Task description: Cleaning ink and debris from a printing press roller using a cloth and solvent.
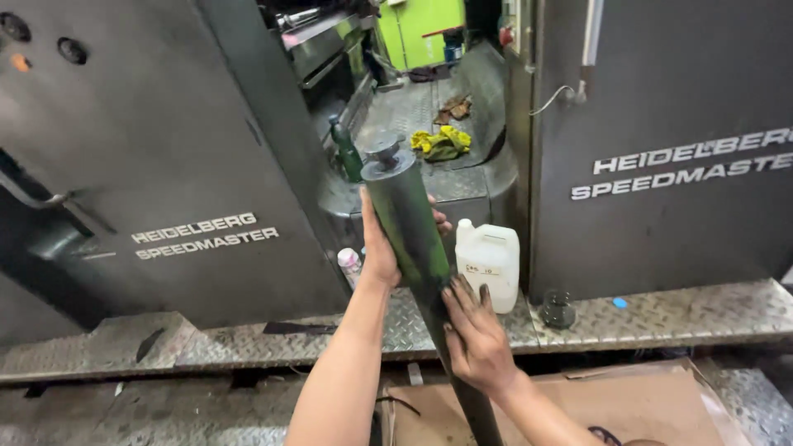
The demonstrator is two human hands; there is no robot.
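I hold a long dark roller (406, 216) smeared with green ink, tilted with its metal end cap pointing up and away from me. My left hand (382, 248) wraps around its upper part from the left side. My right hand (477, 340), stained with ink, grips the roller lower down from the right. The roller's lower end runs out of view at the bottom edge.
Two large grey machine units (165, 165) (661, 165) stand left and right, with a diamond-plate step (661, 318) along their base. A white plastic jug (489, 263), a small spray can (349, 266), a green bottle (346, 150), a yellow rag (441, 142) and brown cardboard (644, 405) lie nearby.
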